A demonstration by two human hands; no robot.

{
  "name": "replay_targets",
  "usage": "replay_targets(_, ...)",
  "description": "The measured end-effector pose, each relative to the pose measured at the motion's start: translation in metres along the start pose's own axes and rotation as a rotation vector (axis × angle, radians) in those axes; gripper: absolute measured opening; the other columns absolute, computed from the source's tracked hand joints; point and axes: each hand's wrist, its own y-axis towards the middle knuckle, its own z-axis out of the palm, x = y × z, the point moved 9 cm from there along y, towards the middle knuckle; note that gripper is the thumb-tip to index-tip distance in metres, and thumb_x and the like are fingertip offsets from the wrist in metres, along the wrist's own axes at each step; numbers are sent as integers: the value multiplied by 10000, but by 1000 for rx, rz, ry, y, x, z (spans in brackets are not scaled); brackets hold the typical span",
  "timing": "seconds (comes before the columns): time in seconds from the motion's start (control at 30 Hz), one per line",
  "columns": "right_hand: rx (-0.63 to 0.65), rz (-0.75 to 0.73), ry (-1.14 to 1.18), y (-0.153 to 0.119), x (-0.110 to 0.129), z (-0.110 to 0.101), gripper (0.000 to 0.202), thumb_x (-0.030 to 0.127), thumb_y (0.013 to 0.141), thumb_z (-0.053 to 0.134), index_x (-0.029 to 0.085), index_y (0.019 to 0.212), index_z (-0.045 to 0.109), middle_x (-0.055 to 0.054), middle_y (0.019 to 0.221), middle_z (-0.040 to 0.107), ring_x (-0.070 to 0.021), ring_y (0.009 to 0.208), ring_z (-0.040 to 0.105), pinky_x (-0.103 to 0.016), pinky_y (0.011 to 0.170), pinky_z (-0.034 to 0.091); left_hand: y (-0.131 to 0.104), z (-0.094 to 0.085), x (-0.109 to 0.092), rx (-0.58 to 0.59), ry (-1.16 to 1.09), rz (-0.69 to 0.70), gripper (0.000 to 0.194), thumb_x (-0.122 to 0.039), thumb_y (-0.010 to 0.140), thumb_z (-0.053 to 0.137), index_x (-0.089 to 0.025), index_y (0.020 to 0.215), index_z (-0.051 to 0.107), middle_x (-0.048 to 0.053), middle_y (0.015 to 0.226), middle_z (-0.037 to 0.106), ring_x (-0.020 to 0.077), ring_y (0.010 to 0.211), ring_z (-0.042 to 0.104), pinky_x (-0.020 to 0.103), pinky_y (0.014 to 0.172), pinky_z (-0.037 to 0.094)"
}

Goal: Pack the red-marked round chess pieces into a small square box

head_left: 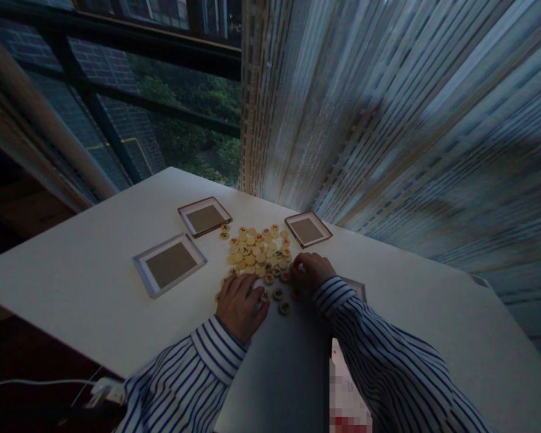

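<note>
Round pale wooden Chinese chess pieces [250, 260] lie in a loose heap on the white table, some showing red or black characters, others blank side up. My left hand [241, 305] rests palm down at the heap's near left edge, fingers stretched and thumb apart, beside a piece with a black character [264, 296]. At the right edge of the heap is my right hand [314, 269], its fingers curled down and drawn together. Whatever lies under those fingertips is hidden. Between the hands, a few single pieces [284, 308] lie nearer to me.
Shallow framed trays stand around the heap: two on the left [155, 291] [228, 221], one at the back right [328, 233], another [359, 290] partly behind my right sleeve. A striped curtain [365, 120] borders the white table [103, 288]. A white cable [40, 381] hangs at lower left.
</note>
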Motion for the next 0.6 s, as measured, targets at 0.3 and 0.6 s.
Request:
replay_targets(0.3, 49, -16, -11, 1, 5, 1, 198, 327, 830, 475, 210, 860, 632, -61, 950, 659, -226, 918, 556, -324, 703, 358, 0, -1, 0, 1, -5, -14, 148, -267, 753, 548, -177, 812, 650, 125, 975, 653, 287, 935, 567, 508, 829, 430)
replay_targets(0.6, -71, -326, 61, -3, 51, -8, 187, 324, 833, 525, 219, 959, 615, -56, 1027, 650, -197, 959, 534, -306, 747, 344, -4, -2, 3, -47, -11, -11, 172, -289, 747, 546, -179, 834, 645, 122, 979, 650, 275, 940, 573, 492, 841, 432)
